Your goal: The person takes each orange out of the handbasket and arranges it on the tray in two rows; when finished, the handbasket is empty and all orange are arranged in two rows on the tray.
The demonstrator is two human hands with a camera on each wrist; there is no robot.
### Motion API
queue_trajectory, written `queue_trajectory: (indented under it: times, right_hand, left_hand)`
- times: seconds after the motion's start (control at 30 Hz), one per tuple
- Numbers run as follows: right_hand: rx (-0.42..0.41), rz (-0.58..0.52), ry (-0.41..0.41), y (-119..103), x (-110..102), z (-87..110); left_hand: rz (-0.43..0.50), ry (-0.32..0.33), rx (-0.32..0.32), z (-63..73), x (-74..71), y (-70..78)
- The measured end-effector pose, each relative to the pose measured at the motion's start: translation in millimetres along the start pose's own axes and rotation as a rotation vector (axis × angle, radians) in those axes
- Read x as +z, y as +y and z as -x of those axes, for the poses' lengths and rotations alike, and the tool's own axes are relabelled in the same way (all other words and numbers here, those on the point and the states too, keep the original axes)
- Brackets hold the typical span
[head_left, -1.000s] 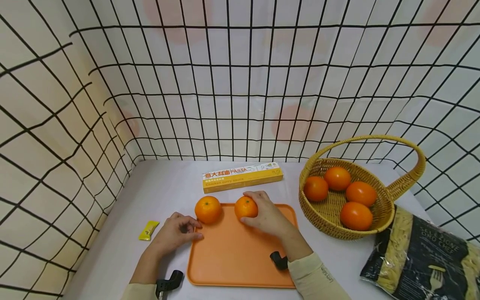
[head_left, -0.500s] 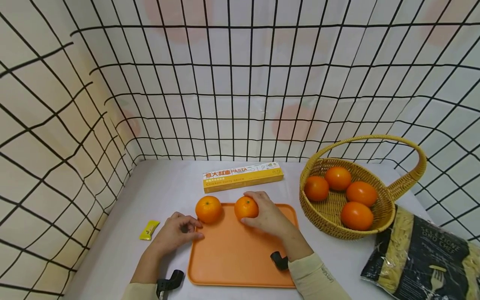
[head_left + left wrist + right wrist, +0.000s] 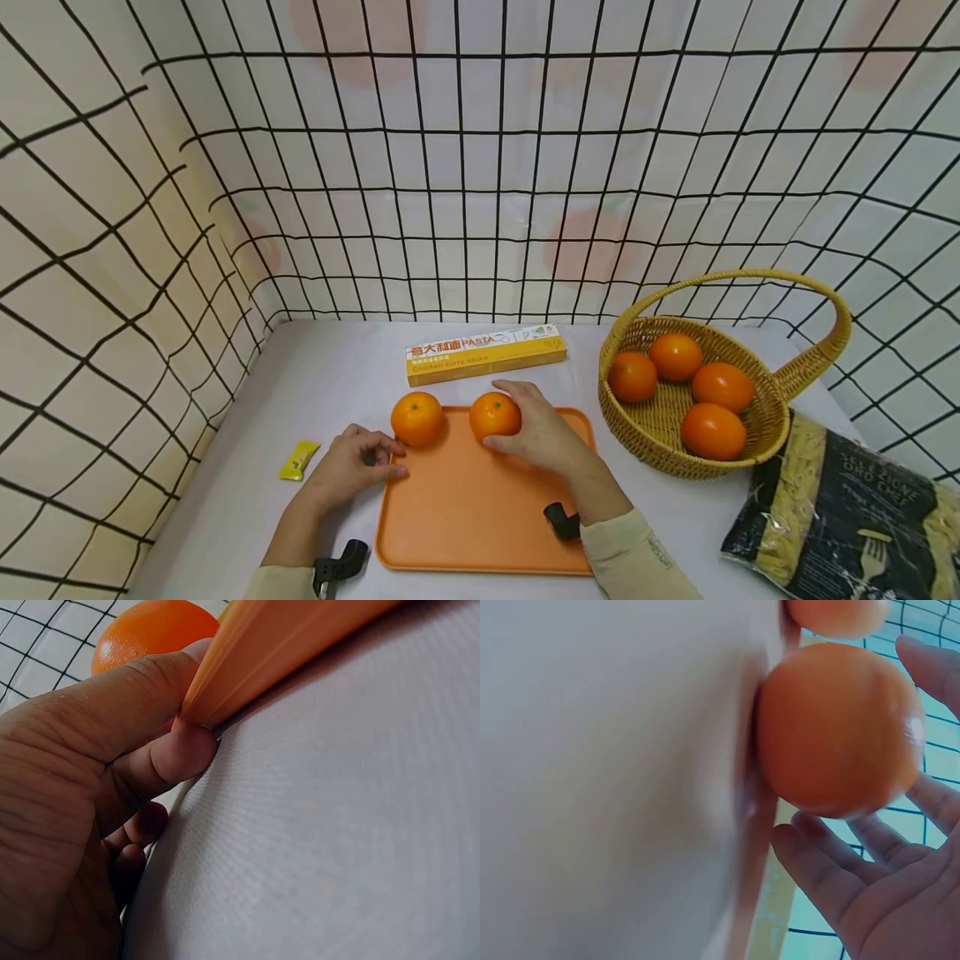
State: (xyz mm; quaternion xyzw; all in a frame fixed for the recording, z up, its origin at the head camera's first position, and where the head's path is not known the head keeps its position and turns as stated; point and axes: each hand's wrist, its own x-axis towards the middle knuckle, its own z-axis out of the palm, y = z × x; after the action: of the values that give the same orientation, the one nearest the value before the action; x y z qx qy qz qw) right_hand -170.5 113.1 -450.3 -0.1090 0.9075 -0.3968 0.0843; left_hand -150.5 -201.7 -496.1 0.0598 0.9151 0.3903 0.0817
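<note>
My left hand [image 3: 352, 467] pinches the left rim of an orange tray [image 3: 480, 517] between thumb and a finger; the left wrist view shows the tray edge [image 3: 247, 652] between them. One orange fruit [image 3: 417, 419], like a mandarin, sits at the tray's far left corner, just beyond that hand. My right hand [image 3: 543, 429] is spread around a second orange [image 3: 495, 417] at the tray's far edge. In the right wrist view, thumb and fingers stand apart, with gaps showing between the fingertips [image 3: 784, 836] and this orange [image 3: 840, 727].
A pasta box [image 3: 486, 356] lies behind the tray. To the right stands a wicker basket [image 3: 660, 462] with a tall handle, holding several orange-red fruits. A black pasta bag [image 3: 847, 508] lies at front right, a yellow packet [image 3: 298, 460] at left. Black wire grids surround the table.
My right hand has shifted slightly right and its fingers have spread a little, and the orange beside it has shifted slightly right. The left hand and tray have stayed put.
</note>
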Motion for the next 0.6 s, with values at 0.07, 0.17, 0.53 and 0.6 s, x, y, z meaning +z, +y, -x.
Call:
queue_trajectory:
  times: [0.07,0.17,0.53,0.6]
  right_hand:
    - [-0.005,-0.017,0.010,-2.1,-3.8,2.9]
    - [-0.015,-0.035,0.017,-4.2,-10.5,7.9]
    - [-0.043,-0.012,0.074,-7.3,-34.5,27.0]
    - [-0.047,0.000,0.087,-8.3,-39.7,31.7]
  left_hand:
    - [0.000,-0.002,-0.006,-0.2,0.5,-0.3]
    - [0.005,-0.005,-0.020,-0.4,1.3,-0.5]
    - [0.011,-0.004,-0.032,-0.3,1.5,0.0]
    - [0.014,-0.005,-0.032,-0.6,1.7,0.3]
